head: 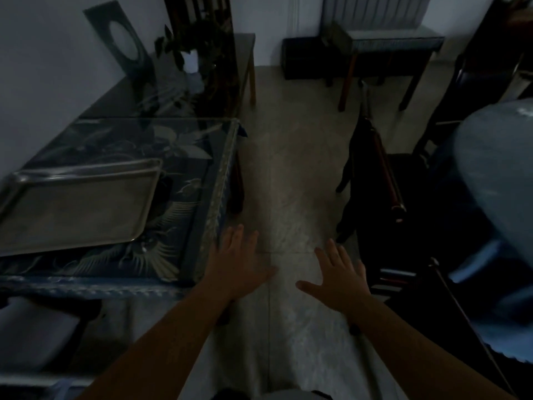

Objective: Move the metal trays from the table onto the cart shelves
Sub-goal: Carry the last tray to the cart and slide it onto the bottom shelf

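Dim light fills the room we stand in, with a pale tiled floor (277,174) running ahead of us between furniture. We take the table (184,174) as our landmark: it has a glass top over a dark cloth printed with birds and leaves, and it sits beside the strip of floor, its near corner just by our left hand. Beyond the table, further along the same wall, a second dark surface carries a potted plant (196,47) and a leaning board with an oval hole. Across the floor from the table stand a small side table (395,44) and dark furniture that we cannot make out; whether the cart is among it we cannot tell.

On the table, toward its wall side, lies the metal tray (75,206), a shallow rectangular sheet with a rolled rim, flat on the glass and seemingly empty. We judge it stiff, fairly light, and slick against the glass, so it should slide easily and could clatter or scratch if dragged. The rim on its two short ends looks like the sound place to take hold, one hand at each end, keeping it level.

Our left hand (240,264) hovers past the table's near corner with fingers spread, holding nothing. Our right hand (337,272) hangs over the floor, well apart from the table, also spread and empty.
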The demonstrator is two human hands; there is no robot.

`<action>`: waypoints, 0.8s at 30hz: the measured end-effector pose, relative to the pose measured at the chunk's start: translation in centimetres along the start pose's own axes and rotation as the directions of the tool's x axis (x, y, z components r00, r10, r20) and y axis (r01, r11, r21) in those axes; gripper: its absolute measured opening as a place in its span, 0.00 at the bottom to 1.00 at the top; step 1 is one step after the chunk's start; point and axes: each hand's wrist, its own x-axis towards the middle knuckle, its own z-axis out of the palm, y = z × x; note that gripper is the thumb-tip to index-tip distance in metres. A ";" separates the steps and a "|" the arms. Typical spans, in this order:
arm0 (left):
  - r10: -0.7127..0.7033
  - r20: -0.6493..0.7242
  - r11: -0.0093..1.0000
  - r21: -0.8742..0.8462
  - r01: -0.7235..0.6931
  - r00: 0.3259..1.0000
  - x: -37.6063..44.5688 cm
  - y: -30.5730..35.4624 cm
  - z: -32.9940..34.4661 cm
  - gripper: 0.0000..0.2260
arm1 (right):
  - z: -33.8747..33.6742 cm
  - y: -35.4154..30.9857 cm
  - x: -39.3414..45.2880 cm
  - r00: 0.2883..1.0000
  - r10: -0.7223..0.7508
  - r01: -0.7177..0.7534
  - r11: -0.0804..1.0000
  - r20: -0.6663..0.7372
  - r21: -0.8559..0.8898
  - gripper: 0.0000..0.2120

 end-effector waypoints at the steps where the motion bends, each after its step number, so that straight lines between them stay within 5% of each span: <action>1: 0.001 0.017 1.000 -0.008 -0.001 1.000 1.4 0.5 -0.1 0.52 | -0.7 0.5 1.1 1.000 -0.001 0.001 1.000 0.016 -0.004 0.56; 24: 0.084 0.091 0.996 -0.043 -0.081 0.992 44.5 -0.2 -6.9 0.56 | -9.0 6.0 41.0 0.986 0.167 -0.167 0.986 0.014 0.013 0.53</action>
